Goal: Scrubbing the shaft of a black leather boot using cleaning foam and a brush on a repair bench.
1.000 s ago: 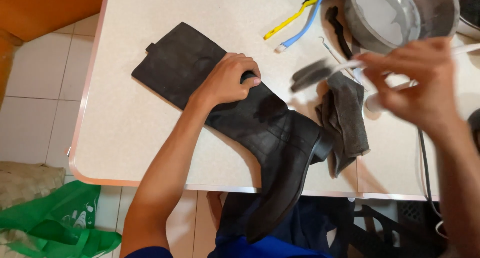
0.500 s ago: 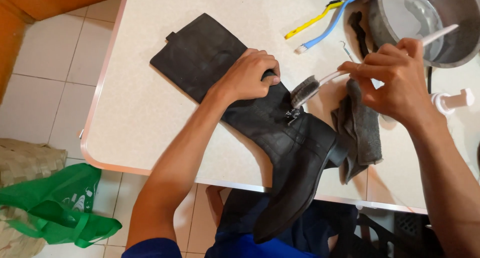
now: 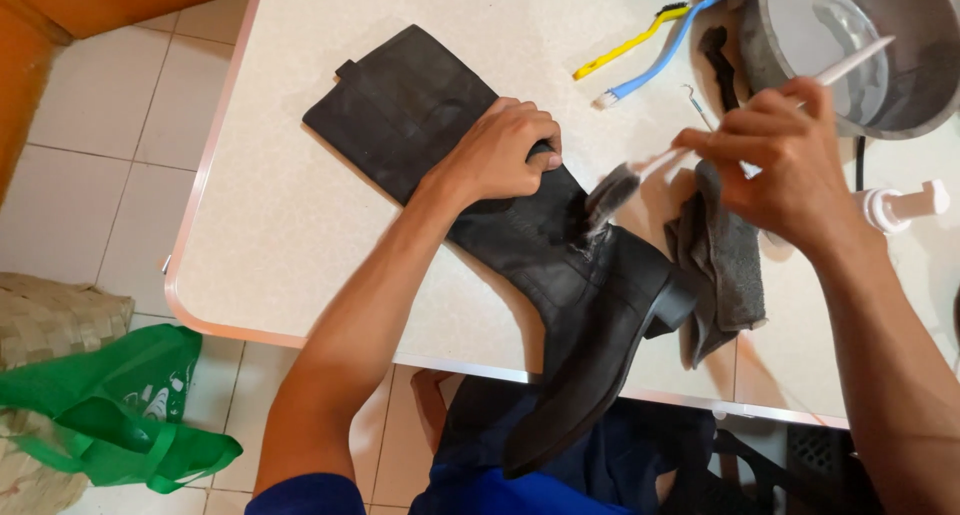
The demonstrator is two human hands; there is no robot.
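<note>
Boot [image 3: 530,245] is pressed flat on the table [image 3: 270,225] by the left hand [image 3: 500,155]; at three o'clock, a white brush [image 3: 640,170] is pinched by the right hand [image 3: 790,165].

Under your left hand [image 3: 500,155]: boot [image 3: 560,265], black leather, matt and faintly grained on the shaft, smoother toward the foot. In your right hand [image 3: 790,165]: brush [image 3: 640,175], white plastic handle, dark bristles. Cloth [image 3: 725,265], grey, soft, napped. Pot [image 3: 850,45], dull grey metal. Table [image 3: 280,205], pale, smooth, with a metal edge strip. Bag [image 3: 110,415], green, slightly shiny fabric.
</note>
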